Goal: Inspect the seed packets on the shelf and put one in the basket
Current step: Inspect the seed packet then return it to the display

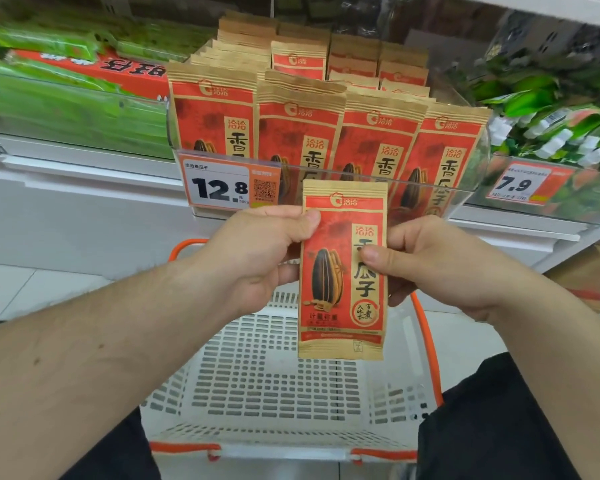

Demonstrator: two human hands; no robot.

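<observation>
Above the basket: a red and tan seed packet (343,271) is held upright, its printed front toward the camera, in front of the shelf edge.
Left hand: the left hand (257,251) pinches the packet's upper left edge, thumb on the front, fingers curled behind.
Right hand: the right hand (440,265) pinches the packet's right side at mid-height, thumb pressed on the printed characters, fingers behind.
Basket: a white slotted basket (274,382) with orange handles sits below the hands, between the person's dark-clothed legs.
Shelf stock: rows of matching shelf packets (298,133) stand upright behind a clear plastic rail (361,174).
Price tags: a tag reading 12.8 (219,187) hangs on the rail just left of the held packet; a tag reading 7.9 (516,185) sits well to the right.
Neighbours: green packages (66,98) lie left of the packets, blurred.
</observation>
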